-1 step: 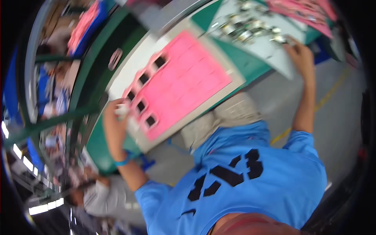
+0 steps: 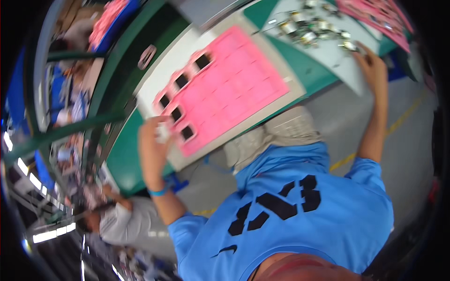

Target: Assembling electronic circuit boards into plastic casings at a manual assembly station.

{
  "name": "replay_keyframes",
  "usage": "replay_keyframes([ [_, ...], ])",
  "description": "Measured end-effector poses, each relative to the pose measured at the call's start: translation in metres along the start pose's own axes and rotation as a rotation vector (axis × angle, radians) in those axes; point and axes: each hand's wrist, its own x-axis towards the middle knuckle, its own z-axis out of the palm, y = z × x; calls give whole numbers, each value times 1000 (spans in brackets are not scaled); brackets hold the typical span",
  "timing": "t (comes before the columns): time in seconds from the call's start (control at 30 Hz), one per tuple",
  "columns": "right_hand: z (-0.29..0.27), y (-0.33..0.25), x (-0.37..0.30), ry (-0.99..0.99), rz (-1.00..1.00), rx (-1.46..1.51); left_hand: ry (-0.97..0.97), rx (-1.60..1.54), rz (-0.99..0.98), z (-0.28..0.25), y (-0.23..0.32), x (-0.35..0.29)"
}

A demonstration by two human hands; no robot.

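My left hand [image 2: 153, 147] has its fingers bent round a small white piece [image 2: 163, 132], largely covered and blurred. It is at the left corner of a pink mat [image 2: 239, 86] marked off in squares, close to several pink-framed black squares [image 2: 187, 133] along the mat's left side. At the upper right my right hand [image 2: 373, 70] reaches over a white board [image 2: 335, 63]. Its thumb and forefinger are apart, with the tips beside a shiny metal-and-white part [image 2: 348, 45] at the edge of a loose pile of similar parts [image 2: 308, 36].
Pink sheets with parts [image 2: 377, 18] lie beyond the pile. A green rail [image 2: 70, 133] crosses at left. One pink-framed piece [image 2: 147, 57] lies on the dark green surface behind the mat. A person in a light shirt [image 2: 129, 220] is at lower left.
The whole view has shifted, moving the table right and slightly up in the picture. Against the mat, my left hand has come a little nearer to me; my right hand stays by the same part.
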Motion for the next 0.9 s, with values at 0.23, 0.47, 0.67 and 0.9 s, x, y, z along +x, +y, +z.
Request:
replay_keyframes([
  [0.23,23,-16,11,-86,-161,120,354,102,-2,70,-14,-86],
  [0.47,19,-20,-14,-111,-127,328,376,-179,225,93,102,-46],
  [0.67,14,-36,-13,-217,34,623,315,-155,304,164,149,33],
  [0.9,16,-47,-25,-44,128,696,262,-507,505,166,181,-24],
])
